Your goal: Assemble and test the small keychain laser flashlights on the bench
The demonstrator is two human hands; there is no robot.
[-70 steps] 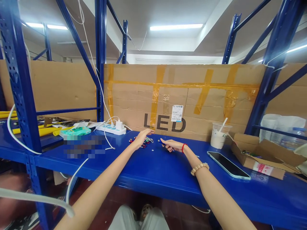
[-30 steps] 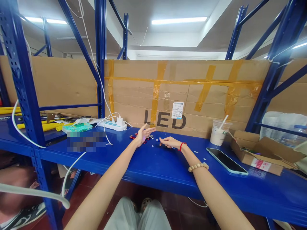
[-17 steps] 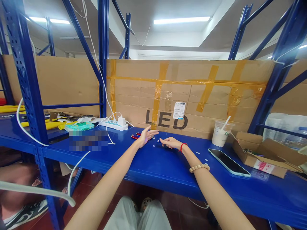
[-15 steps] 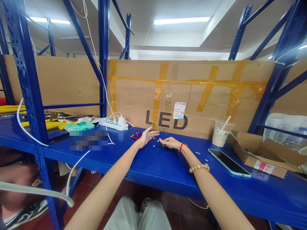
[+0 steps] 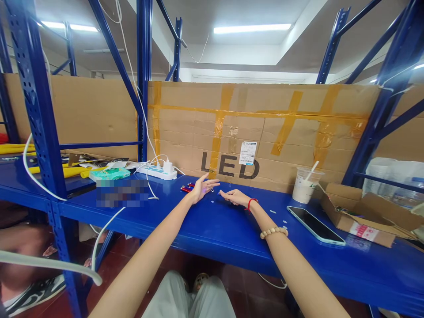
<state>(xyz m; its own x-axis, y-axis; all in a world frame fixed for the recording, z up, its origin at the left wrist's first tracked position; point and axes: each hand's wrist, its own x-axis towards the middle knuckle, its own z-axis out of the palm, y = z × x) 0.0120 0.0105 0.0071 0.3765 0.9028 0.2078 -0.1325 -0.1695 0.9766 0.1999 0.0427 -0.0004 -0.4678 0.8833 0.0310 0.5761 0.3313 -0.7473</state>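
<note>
My left hand point(image 5: 200, 189) is held over the blue shelf top point(image 5: 212, 225), palm turned up and fingers stretched out. A faint purple glow lies on its palm. Just to its left are slim red pen-like objects point(image 5: 186, 189), partly hidden behind the hand. Facing it from the right, my right hand point(image 5: 234, 197) has its fingers curled in and the thumb pressed against them, pointing toward the left palm. Something small and pale shows at its thumb tip, too small to name. A gap separates the two hands.
A power strip point(image 5: 159, 171) with plugs and a green packet point(image 5: 111, 173) stand left. On the right are a phone point(image 5: 316, 225), a cup with a straw point(image 5: 305, 185) and an open cardboard box point(image 5: 361, 212). Small white bits point(image 5: 273, 211) lie nearby. Cardboard point(image 5: 265, 132) closes the back.
Both hands keep nearly the same pose and place. The view has shifted very slightly; nothing is visibly picked up or let go.
</note>
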